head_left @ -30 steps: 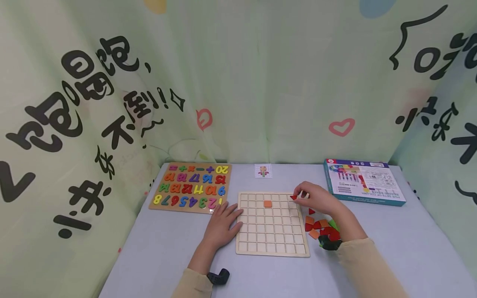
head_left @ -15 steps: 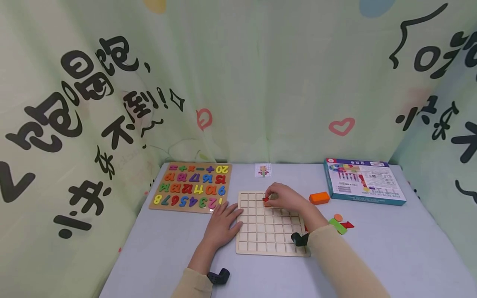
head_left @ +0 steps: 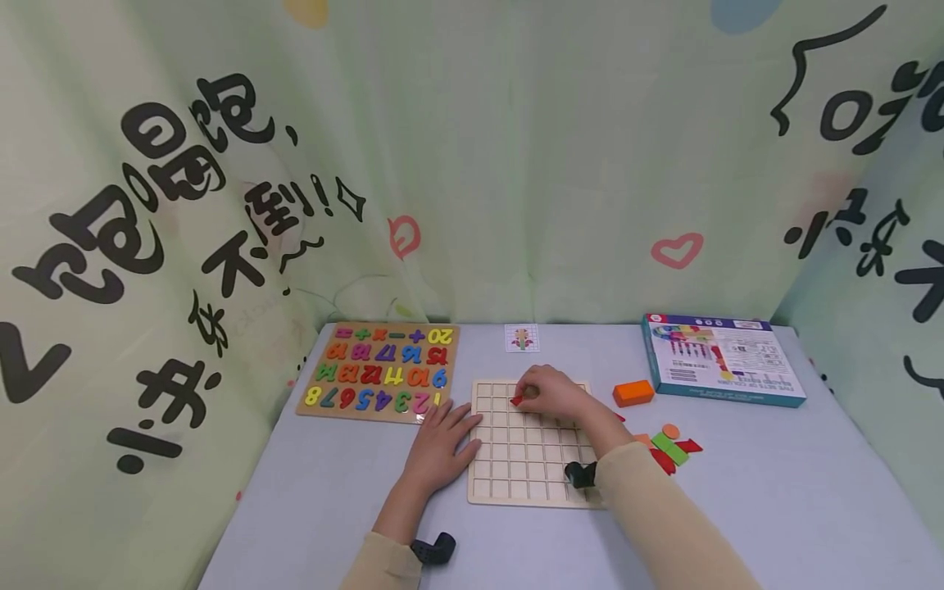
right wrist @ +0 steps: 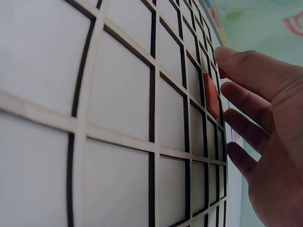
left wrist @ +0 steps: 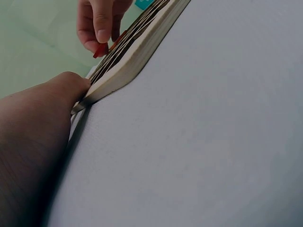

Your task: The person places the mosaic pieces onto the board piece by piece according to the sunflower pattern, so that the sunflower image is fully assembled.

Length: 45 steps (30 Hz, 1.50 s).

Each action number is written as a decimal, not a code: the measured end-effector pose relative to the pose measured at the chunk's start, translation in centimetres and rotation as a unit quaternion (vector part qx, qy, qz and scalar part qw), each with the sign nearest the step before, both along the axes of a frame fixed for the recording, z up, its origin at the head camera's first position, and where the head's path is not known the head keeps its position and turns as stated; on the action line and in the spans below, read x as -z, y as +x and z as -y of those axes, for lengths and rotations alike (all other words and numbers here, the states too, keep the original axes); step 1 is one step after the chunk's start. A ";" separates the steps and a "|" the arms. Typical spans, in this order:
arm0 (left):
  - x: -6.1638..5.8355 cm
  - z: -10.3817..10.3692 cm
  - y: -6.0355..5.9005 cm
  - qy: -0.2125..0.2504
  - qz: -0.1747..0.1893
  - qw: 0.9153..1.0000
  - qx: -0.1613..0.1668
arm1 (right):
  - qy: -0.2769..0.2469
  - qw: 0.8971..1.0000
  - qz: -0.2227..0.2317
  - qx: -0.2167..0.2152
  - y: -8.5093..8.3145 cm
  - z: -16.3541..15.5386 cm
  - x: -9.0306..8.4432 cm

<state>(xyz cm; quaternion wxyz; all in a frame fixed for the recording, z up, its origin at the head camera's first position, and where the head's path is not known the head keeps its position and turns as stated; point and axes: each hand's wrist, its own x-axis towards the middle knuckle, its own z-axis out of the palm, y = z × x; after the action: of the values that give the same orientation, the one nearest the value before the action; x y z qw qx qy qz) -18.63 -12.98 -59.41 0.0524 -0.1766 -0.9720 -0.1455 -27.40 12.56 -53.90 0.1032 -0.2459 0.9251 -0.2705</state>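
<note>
My right hand (head_left: 551, 392) pinches a small red tile (head_left: 515, 401) with a pointed corner, over the upper left part of the wooden grid board (head_left: 516, 467). In the left wrist view the red tile (left wrist: 100, 50) hangs from the thumb and fingers just by the board's surface. An orange square tile (right wrist: 210, 97) sits in a cell near those fingertips in the right wrist view; in the head view the hand covers it. My left hand (head_left: 438, 449) lies with spread fingers at the board's left edge, fingertips and thumb touching it.
Loose tiles, among them a green one (head_left: 669, 448) and an orange disc (head_left: 670, 430), lie right of the board, partly behind the right arm. Farther back are an orange block (head_left: 633, 393), a flat box (head_left: 723, 360), a small picture card (head_left: 521, 338) and a number puzzle board (head_left: 379, 373).
The right hand has carried the red tile leftward from the board's right edge to its upper left part, uncovering the orange block and some loose tiles. The left hand stays put.
</note>
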 end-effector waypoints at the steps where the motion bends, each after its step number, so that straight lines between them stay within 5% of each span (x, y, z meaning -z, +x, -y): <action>1: 0.0 0.0 0.0 0.000 0.000 1.000 0.000 | 0.003 1.000 -0.005 0.000 0.0 0.1 0.1; 12: 0.3 0.0 -0.1 -0.006 0.002 1.000 -0.003 | 0.031 0.999 -0.031 0.003 0.0 0.2 0.5; 45: 0.3 -0.1 -0.1 -0.006 0.001 1.000 -0.005 | 0.017 1.000 -0.012 0.010 0.5 0.0 0.6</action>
<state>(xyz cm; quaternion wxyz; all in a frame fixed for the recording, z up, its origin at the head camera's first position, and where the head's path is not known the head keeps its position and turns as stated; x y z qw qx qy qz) -18.71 -12.90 -59.73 0.0512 -0.1715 -0.9739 -0.1396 -26.88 12.53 -54.47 0.0931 -0.2378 0.9332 -0.2527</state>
